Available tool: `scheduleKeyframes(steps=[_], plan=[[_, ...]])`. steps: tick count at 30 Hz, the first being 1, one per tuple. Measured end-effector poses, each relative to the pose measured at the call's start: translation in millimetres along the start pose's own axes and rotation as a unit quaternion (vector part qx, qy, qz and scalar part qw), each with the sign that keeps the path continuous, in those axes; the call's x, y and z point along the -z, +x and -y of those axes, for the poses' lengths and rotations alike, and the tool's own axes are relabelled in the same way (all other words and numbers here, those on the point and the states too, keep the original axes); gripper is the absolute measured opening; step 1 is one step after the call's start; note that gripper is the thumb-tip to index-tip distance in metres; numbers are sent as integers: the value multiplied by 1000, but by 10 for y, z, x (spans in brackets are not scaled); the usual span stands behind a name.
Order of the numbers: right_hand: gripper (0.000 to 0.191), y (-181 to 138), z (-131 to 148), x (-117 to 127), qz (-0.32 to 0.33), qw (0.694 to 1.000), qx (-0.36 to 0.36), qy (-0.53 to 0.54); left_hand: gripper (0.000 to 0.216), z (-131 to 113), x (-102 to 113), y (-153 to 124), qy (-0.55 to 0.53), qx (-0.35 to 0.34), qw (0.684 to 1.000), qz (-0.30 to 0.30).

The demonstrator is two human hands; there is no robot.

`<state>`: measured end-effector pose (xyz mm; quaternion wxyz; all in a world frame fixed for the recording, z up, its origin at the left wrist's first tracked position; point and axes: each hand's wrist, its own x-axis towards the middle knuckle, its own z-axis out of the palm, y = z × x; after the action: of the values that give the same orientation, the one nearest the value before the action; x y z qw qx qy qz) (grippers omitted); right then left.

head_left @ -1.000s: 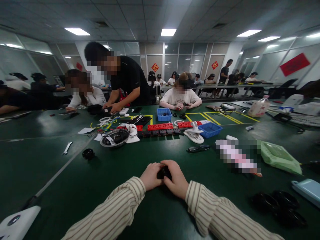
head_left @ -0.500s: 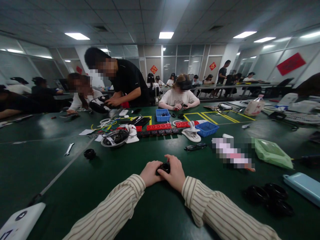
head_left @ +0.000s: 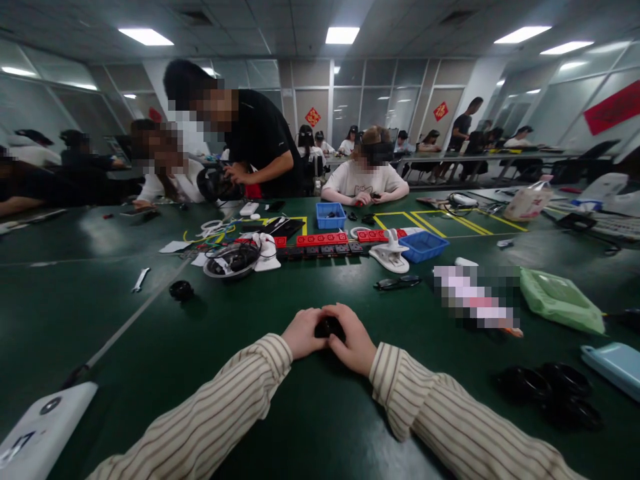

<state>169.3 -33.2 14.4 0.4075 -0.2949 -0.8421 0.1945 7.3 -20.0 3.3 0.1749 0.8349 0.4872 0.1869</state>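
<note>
Two grips, L hand (head_left: 303,333) + R hand (head_left: 354,341), pinch small round black obj (head_left: 327,327) on smooth green table (head_left: 280,293).

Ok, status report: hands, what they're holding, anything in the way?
Left hand and right hand both closed around a small black part, low on the green table. Black glasses lie beyond, apart from the hands.
</note>
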Motion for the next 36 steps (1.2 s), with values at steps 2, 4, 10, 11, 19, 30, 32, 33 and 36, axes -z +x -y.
scheduleKeyframes(steps=[2,4,10,11,19,30,32,33,36], plan=[[42,10,7,8,-11,1000,-2,-26,41,6,2,2,4,-4,1000,2],[38,22,2,7,-25,998,-21,-53,40,5,5,2,10,-8,1000,3],[39,41,-20,-35,-43,984,-99,-139,44,-22,11,-2,21,-6,1000,5],[39,42,-16,-39,-46,981,-111,-150,44,-23,8,-2,22,-4,1000,7],[17,49,29,-16,-23,989,-89,-117,38,-38,8,0,43,-14,999,8],[31,35,18,33,-2,1000,13,-28,36,13,-19,-3,19,-11,1000,-2],[31,28,1,22,-27,999,-13,-40,39,19,-19,-4,13,-18,1000,1],[32,28,-8,16,-39,998,-28,-48,39,18,-17,-4,14,-20,1000,2],[37,33,-24,-7,-52,992,-80,-85,38,7,-11,-5,26,-22,999,5]])
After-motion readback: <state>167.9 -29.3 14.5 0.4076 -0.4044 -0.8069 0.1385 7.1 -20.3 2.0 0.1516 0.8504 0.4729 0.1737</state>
